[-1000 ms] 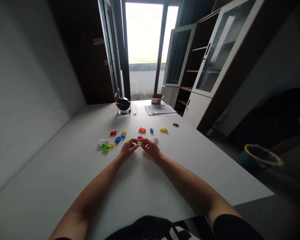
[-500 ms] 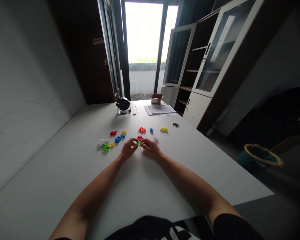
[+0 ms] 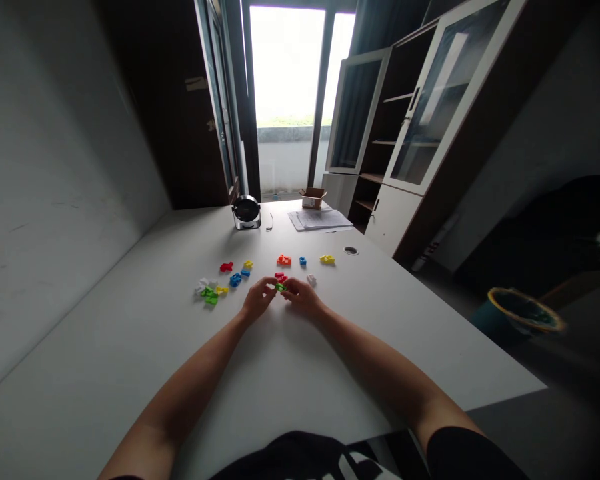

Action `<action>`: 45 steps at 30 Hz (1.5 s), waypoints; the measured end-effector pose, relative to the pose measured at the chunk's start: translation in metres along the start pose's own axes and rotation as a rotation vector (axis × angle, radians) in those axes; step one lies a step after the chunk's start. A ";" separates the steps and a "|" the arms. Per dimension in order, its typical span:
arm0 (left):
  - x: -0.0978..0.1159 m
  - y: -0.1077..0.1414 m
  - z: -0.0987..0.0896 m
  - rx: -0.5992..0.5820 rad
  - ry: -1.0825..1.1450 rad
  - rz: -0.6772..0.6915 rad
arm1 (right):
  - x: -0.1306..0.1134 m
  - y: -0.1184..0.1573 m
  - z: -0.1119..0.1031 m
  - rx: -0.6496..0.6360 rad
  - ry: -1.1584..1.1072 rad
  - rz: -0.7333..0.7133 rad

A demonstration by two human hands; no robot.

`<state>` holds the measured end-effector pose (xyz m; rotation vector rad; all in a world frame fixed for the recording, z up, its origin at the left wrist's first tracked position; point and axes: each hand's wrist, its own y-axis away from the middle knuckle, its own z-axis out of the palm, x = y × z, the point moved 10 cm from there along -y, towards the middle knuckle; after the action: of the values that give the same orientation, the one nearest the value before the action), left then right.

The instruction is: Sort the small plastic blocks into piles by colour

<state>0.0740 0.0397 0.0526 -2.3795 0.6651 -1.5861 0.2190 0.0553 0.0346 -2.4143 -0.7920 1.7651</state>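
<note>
Between the fingertips of my left hand (image 3: 258, 298) and my right hand (image 3: 301, 294) is a small green plastic block (image 3: 281, 287). Both hands pinch it, one from each side, low over the white table; parts of it are hidden by the fingers. Just behind it lies a red block (image 3: 281, 276). To the right of my right hand sits a whitish block (image 3: 311, 279). Left of my left hand are blue blocks (image 3: 235, 279), a yellow block (image 3: 222, 291), green blocks (image 3: 211, 297) and white ones (image 3: 201, 287).
Farther back lie a red block (image 3: 227, 267), an orange block (image 3: 283, 261), a blue block (image 3: 303, 261) and a yellow block (image 3: 327, 259). A round black device (image 3: 247, 212), papers (image 3: 321, 220) and an open cardboard box (image 3: 313, 198) stand at the table's far end.
The green block has been turned a little between my fingers and looks flatter now. My hands have barely shifted, and the other blocks lie as before.
</note>
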 end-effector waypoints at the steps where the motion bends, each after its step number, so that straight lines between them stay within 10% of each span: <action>1: -0.001 0.000 0.000 -0.001 0.004 -0.005 | 0.000 0.000 -0.001 0.008 0.014 -0.004; 9: -0.005 0.000 -0.002 0.005 -0.039 -0.028 | -0.007 -0.002 -0.030 0.192 0.115 -0.007; 14: -0.008 -0.001 -0.004 -0.003 -0.064 -0.065 | -0.004 0.002 -0.109 0.415 0.386 0.007; 21: -0.011 -0.001 -0.005 -0.008 -0.077 -0.074 | 0.061 0.028 -0.196 0.258 0.890 0.394; 27: -0.014 -0.001 -0.006 -0.007 -0.097 -0.081 | 0.079 0.026 -0.192 0.117 0.875 0.432; 45: -0.032 0.002 -0.086 0.387 -0.721 -0.160 | 0.064 0.032 -0.206 0.524 0.944 0.272</action>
<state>-0.0151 0.0594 0.0602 -2.4728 0.0170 -0.6952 0.4311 0.1068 0.0399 -2.5657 0.0972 0.5464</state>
